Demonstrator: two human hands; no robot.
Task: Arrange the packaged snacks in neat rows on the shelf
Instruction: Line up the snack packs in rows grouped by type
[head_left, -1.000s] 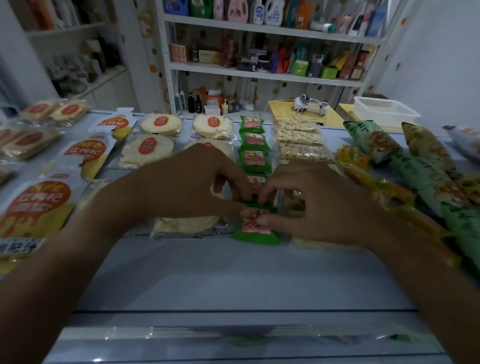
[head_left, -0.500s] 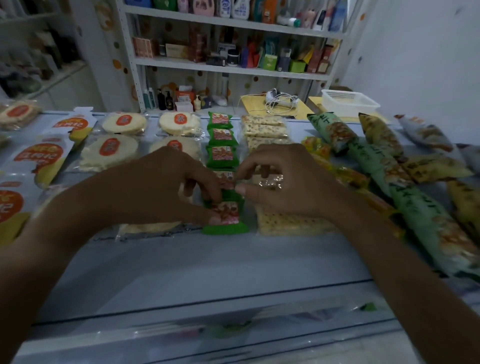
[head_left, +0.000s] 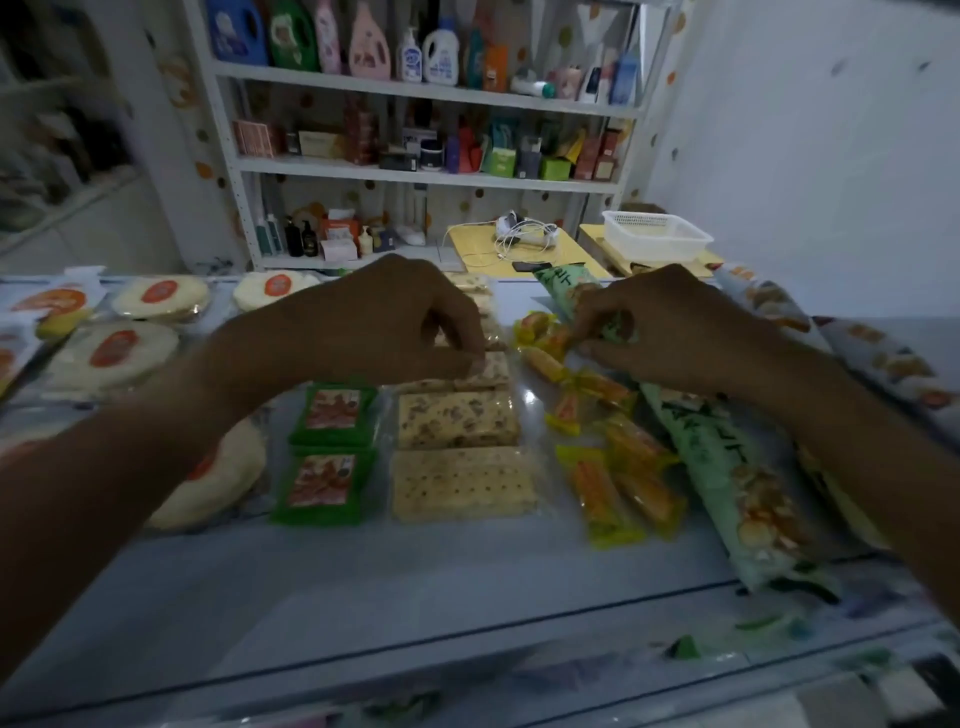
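Note:
Packaged snacks lie in columns on a pale glass-topped counter (head_left: 415, 587). Two green packets (head_left: 326, 447) sit one behind the other at centre, with clear-wrapped cracker packs (head_left: 460, 452) to their right. My left hand (head_left: 374, 322) hovers over the cracker column, thumb and fingers pinching the edge of a cracker pack (head_left: 488, 370). My right hand (head_left: 670, 332) grips the upper part of a long pale-green snack bag (head_left: 727, 467) beside loose yellow-orange wrapped bars (head_left: 618, 467). Round white cakes (head_left: 114, 353) lie at the left.
Behind the counter stands a white shelf unit (head_left: 421, 174) with bottles and boxes. A white plastic basket (head_left: 657, 236) and a charger with cables (head_left: 524, 234) rest on yellow tables. More printed snack bags (head_left: 883, 358) lie at far right.
Both hands have left the green packets and moved right. The left hand now pinches a cracker pack; the right has shifted to the long green bag. The camera view turned right.

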